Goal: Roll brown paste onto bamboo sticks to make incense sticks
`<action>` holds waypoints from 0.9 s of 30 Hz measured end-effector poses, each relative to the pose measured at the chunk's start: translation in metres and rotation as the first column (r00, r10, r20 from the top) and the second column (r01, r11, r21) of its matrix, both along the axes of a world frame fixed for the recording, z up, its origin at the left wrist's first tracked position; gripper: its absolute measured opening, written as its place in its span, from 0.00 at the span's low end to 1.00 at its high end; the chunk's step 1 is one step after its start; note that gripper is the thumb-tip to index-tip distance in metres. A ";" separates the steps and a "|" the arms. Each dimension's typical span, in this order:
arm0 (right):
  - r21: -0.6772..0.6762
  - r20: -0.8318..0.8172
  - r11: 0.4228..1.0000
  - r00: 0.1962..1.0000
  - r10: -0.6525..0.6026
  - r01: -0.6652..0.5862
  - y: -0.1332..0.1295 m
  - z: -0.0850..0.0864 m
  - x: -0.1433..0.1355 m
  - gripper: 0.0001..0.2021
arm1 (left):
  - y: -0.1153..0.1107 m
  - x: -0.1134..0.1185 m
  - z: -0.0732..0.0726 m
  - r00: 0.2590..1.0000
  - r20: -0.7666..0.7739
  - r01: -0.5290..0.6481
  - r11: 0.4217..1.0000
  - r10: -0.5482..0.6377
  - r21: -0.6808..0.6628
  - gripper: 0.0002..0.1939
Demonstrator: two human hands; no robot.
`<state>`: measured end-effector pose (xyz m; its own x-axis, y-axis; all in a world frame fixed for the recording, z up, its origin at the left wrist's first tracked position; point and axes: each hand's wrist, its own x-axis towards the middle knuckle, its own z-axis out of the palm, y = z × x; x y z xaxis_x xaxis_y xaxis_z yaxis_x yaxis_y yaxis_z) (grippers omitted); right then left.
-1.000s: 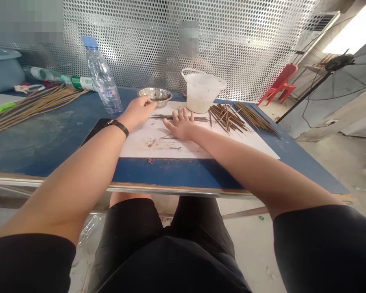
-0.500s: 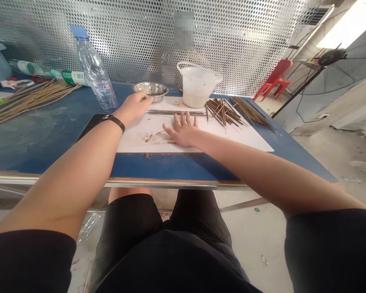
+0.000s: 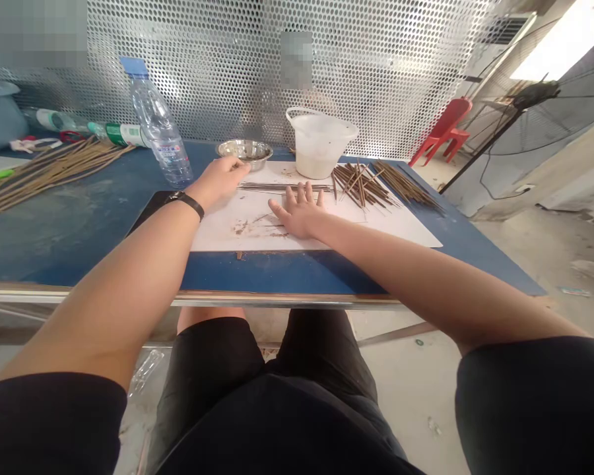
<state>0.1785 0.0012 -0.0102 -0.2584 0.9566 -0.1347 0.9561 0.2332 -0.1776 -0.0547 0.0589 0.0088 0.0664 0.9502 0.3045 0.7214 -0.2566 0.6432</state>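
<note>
My right hand (image 3: 301,214) lies palm down with its fingers spread on a white board (image 3: 391,231). Its fingertips reach a row of thin dark sticks (image 3: 264,187) laid lengthwise across the board. At the left end of that row, just in front of a shiny metal bowl (image 3: 245,150), my left hand (image 3: 221,178) has its fingers drawn together. Anything pinched in them is too small to make out. Brown crumbs (image 3: 242,226) and paste smears mark the board between my hands.
Behind the board stands a white plastic bucket (image 3: 321,142). Piled brown sticks (image 3: 359,185) lie at right, with another bundle (image 3: 406,181) beyond. A tall water bottle (image 3: 161,132) stands left, near long tan strands (image 3: 54,168). A perforated metal panel (image 3: 218,72) closes the back.
The view has tilted up slightly, so the table sits a little lower in the picture. My right hand has slid slightly right and away from me; my left hand stays by the bowl.
</note>
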 end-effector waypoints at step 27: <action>0.001 -0.003 0.971 0.971 0.241 -0.241 -0.105 0.005 0.025 0.62 | -0.012 0.009 0.006 0.998 -0.026 0.048 0.998 -0.049 -0.044 0.18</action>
<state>0.2031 -0.1039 -0.0050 -0.4815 0.8663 -0.1330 0.8712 0.4566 -0.1804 -0.0453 0.0468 0.0144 0.1208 0.9579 0.2605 0.7263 -0.2642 0.6346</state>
